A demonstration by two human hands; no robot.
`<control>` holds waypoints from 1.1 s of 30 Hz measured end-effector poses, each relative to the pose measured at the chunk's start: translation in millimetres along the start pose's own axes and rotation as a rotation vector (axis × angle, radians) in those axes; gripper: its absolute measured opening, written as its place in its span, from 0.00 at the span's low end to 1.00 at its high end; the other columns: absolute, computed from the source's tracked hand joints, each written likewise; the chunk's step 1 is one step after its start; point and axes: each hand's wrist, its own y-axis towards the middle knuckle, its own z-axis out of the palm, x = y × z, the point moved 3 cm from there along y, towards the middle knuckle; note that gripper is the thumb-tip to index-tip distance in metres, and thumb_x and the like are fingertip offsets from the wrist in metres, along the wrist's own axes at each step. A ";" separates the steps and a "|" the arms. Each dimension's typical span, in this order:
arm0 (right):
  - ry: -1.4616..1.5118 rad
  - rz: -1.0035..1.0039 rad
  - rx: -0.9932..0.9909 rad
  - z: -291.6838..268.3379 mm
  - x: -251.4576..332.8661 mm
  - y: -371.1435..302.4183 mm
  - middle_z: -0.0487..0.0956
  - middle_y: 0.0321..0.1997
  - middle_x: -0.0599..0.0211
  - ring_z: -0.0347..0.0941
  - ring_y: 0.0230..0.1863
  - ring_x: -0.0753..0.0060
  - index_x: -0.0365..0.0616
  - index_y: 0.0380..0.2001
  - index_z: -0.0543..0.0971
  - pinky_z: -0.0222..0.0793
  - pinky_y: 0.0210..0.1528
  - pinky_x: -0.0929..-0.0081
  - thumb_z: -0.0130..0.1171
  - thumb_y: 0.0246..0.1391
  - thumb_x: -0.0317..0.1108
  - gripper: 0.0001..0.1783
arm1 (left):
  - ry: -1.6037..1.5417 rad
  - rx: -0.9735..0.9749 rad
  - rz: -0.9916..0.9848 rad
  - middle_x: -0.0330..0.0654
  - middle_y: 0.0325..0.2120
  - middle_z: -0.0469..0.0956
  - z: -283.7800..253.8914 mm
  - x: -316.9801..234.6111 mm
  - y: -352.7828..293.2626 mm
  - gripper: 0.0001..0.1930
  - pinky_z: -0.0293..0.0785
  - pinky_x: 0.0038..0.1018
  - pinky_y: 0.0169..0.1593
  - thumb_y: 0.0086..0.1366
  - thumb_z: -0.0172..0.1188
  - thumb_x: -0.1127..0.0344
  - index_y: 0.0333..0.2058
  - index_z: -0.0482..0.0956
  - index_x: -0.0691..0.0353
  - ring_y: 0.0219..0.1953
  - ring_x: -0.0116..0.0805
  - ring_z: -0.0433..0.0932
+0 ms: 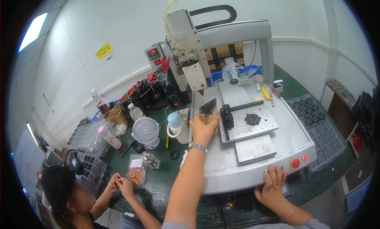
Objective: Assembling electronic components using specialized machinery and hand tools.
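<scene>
My left hand (204,128) is closed on the near end of a tan, cardboard-like piece (208,117) smeared with black at its far end. That piece is on the left of the machine bed, close under the dispensing head (194,75). My right hand (273,183) rests on the front panel of the white benchtop machine (225,180), fingers stretched over its edge beside a silver button (281,167). Right of my left hand, a round black part (252,118) lies on the metal fixture plate (267,125), with a black clamp block (227,116) at the plate's left edge.
A red stop button (294,163) is on the front panel. Trays of black parts (316,126) stand at right. Left are a small fan (145,131), a blue-lidded cup (177,126) and a glass bottle (151,161). A co-worker's hands (120,183) are at lower left. A phone (244,201) lies below the machine.
</scene>
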 end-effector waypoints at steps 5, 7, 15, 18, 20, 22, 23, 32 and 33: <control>0.007 0.001 0.004 -0.4 -0.1 0.7 0.55 0.61 0.41 0.45 0.64 0.35 0.36 0.52 0.55 0.30 0.63 0.39 0.62 0.32 0.34 0.41 | -0.016 0.000 -0.011 0.56 0.48 0.62 -0.4 -0.1 0.0 0.38 0.65 0.32 0.54 0.43 0.69 0.48 0.45 0.68 0.72 0.50 0.47 0.65; 0.015 0.000 0.003 -0.2 -0.4 0.7 0.55 0.61 0.41 0.45 0.64 0.35 0.36 0.52 0.55 0.30 0.63 0.39 0.62 0.32 0.34 0.42 | -0.017 0.004 -0.014 0.56 0.48 0.62 -0.3 -0.2 0.2 0.38 0.64 0.32 0.54 0.43 0.69 0.48 0.45 0.68 0.72 0.50 0.47 0.65; 0.017 -0.001 0.006 -1.5 0.1 1.0 0.55 0.61 0.40 0.45 0.64 0.35 0.36 0.51 0.55 0.29 0.63 0.39 0.62 0.33 0.33 0.41 | -0.005 0.002 -0.005 0.56 0.47 0.62 -0.3 0.7 0.4 0.38 0.64 0.32 0.54 0.44 0.69 0.47 0.45 0.69 0.72 0.50 0.47 0.65; 0.017 0.000 0.006 -1.5 0.0 0.7 0.55 0.61 0.40 0.45 0.65 0.35 0.36 0.51 0.55 0.29 0.64 0.39 0.62 0.33 0.33 0.41 | -0.005 -0.001 -0.006 0.56 0.47 0.63 -0.6 -0.5 0.0 0.38 0.64 0.32 0.54 0.44 0.69 0.47 0.45 0.69 0.72 0.49 0.46 0.65; 0.017 0.000 0.005 -1.5 -0.2 0.6 0.55 0.61 0.40 0.45 0.65 0.35 0.36 0.51 0.55 0.29 0.64 0.39 0.62 0.33 0.33 0.40 | -0.006 -0.002 -0.009 0.55 0.47 0.63 -0.5 -0.9 0.0 0.38 0.64 0.32 0.54 0.44 0.69 0.47 0.45 0.69 0.72 0.49 0.46 0.65; 0.013 0.001 0.008 -1.3 -0.4 0.5 0.55 0.61 0.41 0.45 0.65 0.35 0.36 0.51 0.55 0.29 0.64 0.39 0.62 0.33 0.33 0.41 | -0.026 0.004 -0.017 0.56 0.47 0.63 0.2 -0.2 0.2 0.38 0.63 0.33 0.55 0.44 0.68 0.46 0.45 0.69 0.72 0.50 0.47 0.65; 0.013 0.000 0.008 -1.4 -0.3 0.6 0.55 0.61 0.41 0.45 0.65 0.35 0.36 0.51 0.55 0.29 0.64 0.39 0.62 0.33 0.33 0.41 | -0.026 0.004 -0.017 0.56 0.47 0.63 0.5 0.6 0.9 0.38 0.63 0.33 0.55 0.44 0.68 0.46 0.45 0.69 0.72 0.50 0.47 0.65; 0.010 -0.002 0.013 -2.3 0.5 1.1 0.55 0.61 0.41 0.45 0.65 0.35 0.36 0.52 0.55 0.29 0.64 0.39 0.63 0.32 0.34 0.42 | -0.180 0.055 -0.080 0.58 0.47 0.65 9.2 20.6 14.3 0.40 0.65 0.32 0.53 0.43 0.68 0.47 0.45 0.68 0.76 0.49 0.48 0.67; 0.011 -0.003 0.013 -2.4 0.9 1.6 0.55 0.61 0.41 0.45 0.65 0.35 0.36 0.52 0.55 0.29 0.64 0.39 0.63 0.32 0.34 0.42 | -0.212 0.041 -0.075 0.58 0.45 0.67 8.2 21.0 14.5 0.39 0.69 0.31 0.49 0.43 0.69 0.49 0.45 0.68 0.77 0.46 0.45 0.70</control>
